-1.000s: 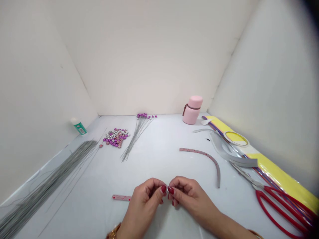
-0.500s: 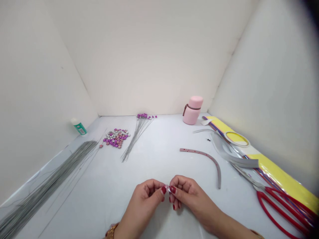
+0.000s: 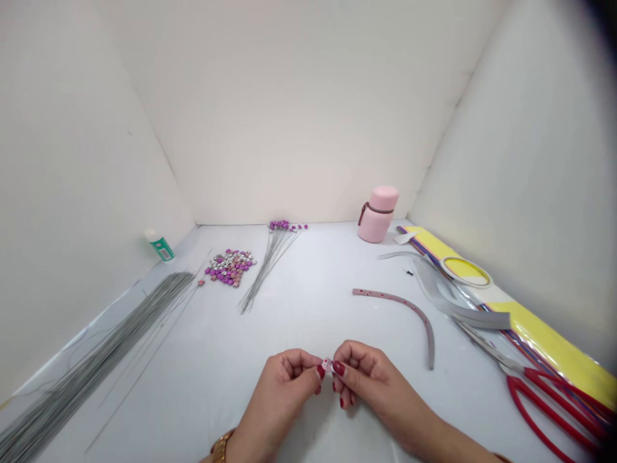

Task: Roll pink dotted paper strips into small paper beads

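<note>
A small folded paper star [image 3: 327, 365], pale pink with darker spots, is pinched between my two hands low in the middle of the view. My left hand [image 3: 292, 386] holds its left side between thumb and forefinger. On its right side, the thumb and forefinger of my right hand [image 3: 366, 376] are closed, with the other fingers curled below. Beyond my right hand a curved, spotted pink-grey paper strip [image 3: 400, 299] lies on the table. A heap of purple, silver and pink paper stars [image 3: 230, 267] sits further off to the left.
Thin wires [image 3: 116, 341] lie in a long bundle at left, near a glue stick [image 3: 160, 245]. Star-topped wire stems [image 3: 270, 263] lie at the back. A pink flask [image 3: 378, 215] stands back right. Red-handled scissors [image 3: 535, 392], a tape roll [image 3: 466, 272] and yellow sheets [image 3: 544, 334] line the right.
The whole scene has shifted slightly right in the view. Between my fingertips the paper star shows a little more of its face; both hands keep their pinch on it.
</note>
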A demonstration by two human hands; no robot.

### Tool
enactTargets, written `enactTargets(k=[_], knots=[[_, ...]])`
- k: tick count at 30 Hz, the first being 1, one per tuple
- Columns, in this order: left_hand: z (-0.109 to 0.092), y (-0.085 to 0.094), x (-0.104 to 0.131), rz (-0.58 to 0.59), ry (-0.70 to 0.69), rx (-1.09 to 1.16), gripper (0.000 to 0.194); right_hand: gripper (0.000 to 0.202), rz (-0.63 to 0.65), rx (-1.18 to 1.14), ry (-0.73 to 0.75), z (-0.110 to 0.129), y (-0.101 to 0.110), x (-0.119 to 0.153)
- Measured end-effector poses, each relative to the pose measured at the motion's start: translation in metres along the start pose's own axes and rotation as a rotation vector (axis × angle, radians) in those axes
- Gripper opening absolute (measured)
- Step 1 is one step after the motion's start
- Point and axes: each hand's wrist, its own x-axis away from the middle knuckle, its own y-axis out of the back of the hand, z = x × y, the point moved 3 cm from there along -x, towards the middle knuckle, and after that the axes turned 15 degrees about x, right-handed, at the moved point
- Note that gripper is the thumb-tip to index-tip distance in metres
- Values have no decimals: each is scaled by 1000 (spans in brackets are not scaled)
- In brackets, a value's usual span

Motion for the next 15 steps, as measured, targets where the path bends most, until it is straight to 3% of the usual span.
enactTargets(k=[6, 15], knots=[[-1, -1, -2, -25, 35, 12, 10, 21, -61, 238, 91, 3, 3, 2], [5, 3, -4, 25, 8, 30, 25, 26, -84, 202, -27, -8, 4, -4]])
